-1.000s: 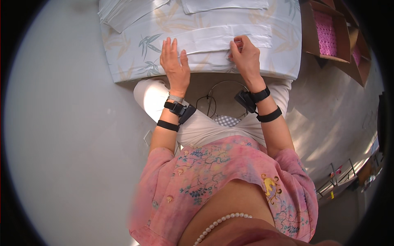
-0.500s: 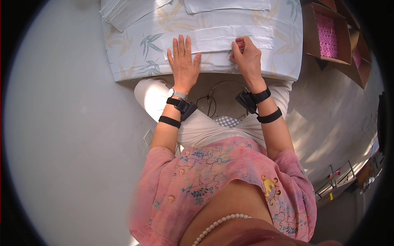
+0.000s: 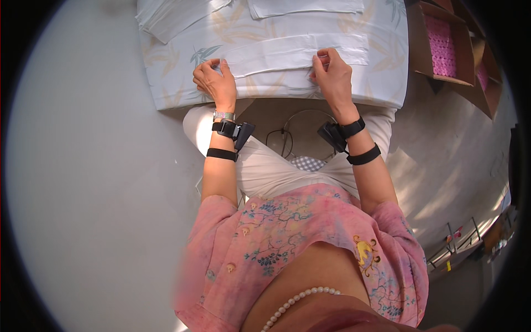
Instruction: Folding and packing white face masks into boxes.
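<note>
- Bending over the far table, seen in the head view, the left hand (image 3: 217,83) sits at the left end of a long white strip (image 3: 276,55), its fingers curled and its thumb pointing to the far side; whether thumb and fingers close on the material, I cannot tell.
- The right hand (image 3: 334,74) is at the strip's near edge, toward its right part — thumb and forefinger tips close to each other, though I cannot tell whether they pinch the material.
- The strip lies flat between and beyond the hands, running left to right on the leaf-patterned tabletop (image 3: 381,83), with a crosswise line just left of the right fingertips.
- Farther off on the same top lie more white pieces: a fanned pile (image 3: 185,19) at far left and a layered stack (image 3: 307,6) at far center.
- Right of the table stands an open cardboard box (image 3: 464,58) — bumpy pink material (image 3: 441,47) shows inside.
- Nearer, black straps hold a dark device (image 3: 244,134) on the left forearm and another dark device (image 3: 332,135) on the right; a wristband (image 3: 224,115) circles the left wrist.
</note>
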A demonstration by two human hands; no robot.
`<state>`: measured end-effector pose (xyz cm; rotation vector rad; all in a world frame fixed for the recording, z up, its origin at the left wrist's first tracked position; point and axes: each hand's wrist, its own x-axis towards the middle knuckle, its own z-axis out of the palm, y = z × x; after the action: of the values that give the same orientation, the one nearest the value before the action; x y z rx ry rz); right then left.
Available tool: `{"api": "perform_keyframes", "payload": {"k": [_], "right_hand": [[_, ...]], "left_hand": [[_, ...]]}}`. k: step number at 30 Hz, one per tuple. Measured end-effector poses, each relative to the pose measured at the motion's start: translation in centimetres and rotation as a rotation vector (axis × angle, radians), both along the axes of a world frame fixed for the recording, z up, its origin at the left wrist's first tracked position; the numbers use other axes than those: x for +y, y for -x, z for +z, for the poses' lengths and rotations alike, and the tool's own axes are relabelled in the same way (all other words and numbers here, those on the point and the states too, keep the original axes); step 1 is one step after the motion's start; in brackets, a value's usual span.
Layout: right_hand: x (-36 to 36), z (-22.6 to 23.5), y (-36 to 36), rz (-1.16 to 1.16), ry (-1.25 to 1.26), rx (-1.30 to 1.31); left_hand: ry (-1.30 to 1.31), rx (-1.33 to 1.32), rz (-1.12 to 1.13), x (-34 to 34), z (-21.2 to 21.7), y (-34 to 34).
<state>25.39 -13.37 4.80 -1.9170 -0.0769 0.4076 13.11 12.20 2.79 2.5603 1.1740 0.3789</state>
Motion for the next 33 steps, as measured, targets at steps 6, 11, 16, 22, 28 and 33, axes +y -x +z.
{"api": "perform_keyframes", "payload": {"k": [6, 11, 16, 22, 28, 33], "right_hand": [[0.0, 0.0, 0.0, 0.003, 0.000, 0.010], [0.0, 0.0, 0.0, 0.011, 0.005, -0.001], [-0.2, 0.1, 0.0, 0.032, 0.029, 0.041], [-0.2, -0.1, 0.0, 0.032, 0.020, 0.045], [-0.2, -0.6, 0.0, 0.040, 0.015, 0.045], [-0.1, -1.2, 0.1, 0.022, 0.002, 0.003]], "left_hand": [[0.025, -0.053, 0.000, 0.3, -0.6, -0.3], [0.021, -0.076, -0.012, 0.6, -1.0, -0.6], [0.039, -0.103, -0.012, 0.7, -0.9, -0.8], [0.033, -0.077, 0.018, 0.3, -0.7, -1.0], [0.031, -0.094, 0.009, 0.5, -0.7, -0.9], [-0.141, -0.139, 0.020, -1.0, 0.2, -1.7]]}}
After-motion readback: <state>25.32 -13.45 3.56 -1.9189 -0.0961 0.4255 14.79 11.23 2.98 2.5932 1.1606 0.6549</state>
